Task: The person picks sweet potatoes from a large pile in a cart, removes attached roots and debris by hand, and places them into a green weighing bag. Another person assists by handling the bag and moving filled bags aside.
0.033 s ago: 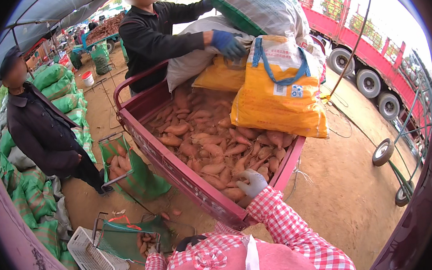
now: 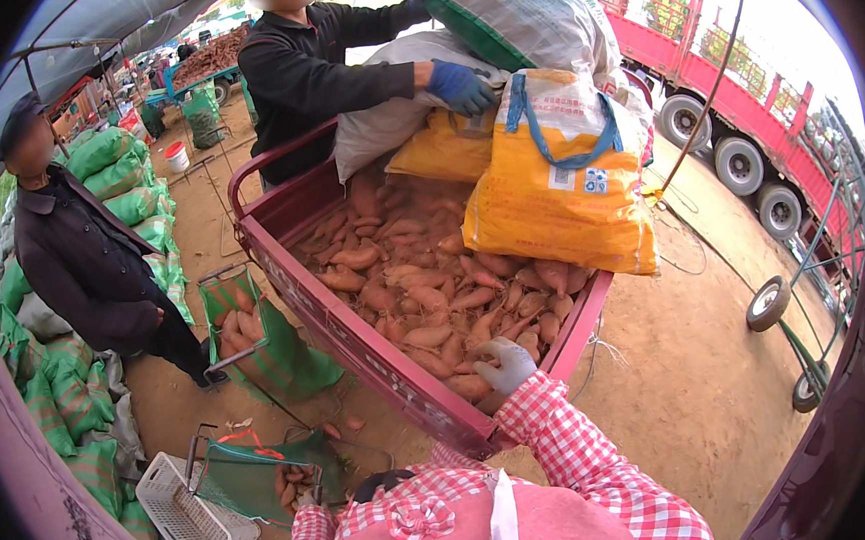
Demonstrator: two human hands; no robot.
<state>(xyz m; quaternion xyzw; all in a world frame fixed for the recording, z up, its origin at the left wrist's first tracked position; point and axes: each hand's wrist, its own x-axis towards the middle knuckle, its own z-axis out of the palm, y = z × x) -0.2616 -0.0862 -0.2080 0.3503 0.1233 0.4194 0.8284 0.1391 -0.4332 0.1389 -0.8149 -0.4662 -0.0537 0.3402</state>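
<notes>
I have the right grip (image 2: 506, 367) gloved and half bent at the near corner of the red cart bed (image 2: 363, 347), fingers against the heap of sweet potatoes (image 2: 424, 296) spreading just beyond it; I can't tell whether it closes on one. The left grip (image 2: 308, 499), low and to its left, is at the metal handle (image 2: 318, 482) of a green mesh bag (image 2: 241, 474), but whether it's clenched I can't tell either. My worry is the loose heap: a root pulled from under the others could let its neighbours roll against the right grip. The yellow sack (image 2: 549, 217), leaning beyond that grip, could slump if its support shifts, or if the co-worker's blue-gloved hand (image 2: 462, 87) farther off nudges it. A slack hold on the left could let the bag sag and spill, and a loose root (image 2: 331, 431) on the ground above the left grip might trip someone. Sleeve and handle hide most of the left fingers, the blue palm is turned away, and the heap's depth is buried.
</notes>
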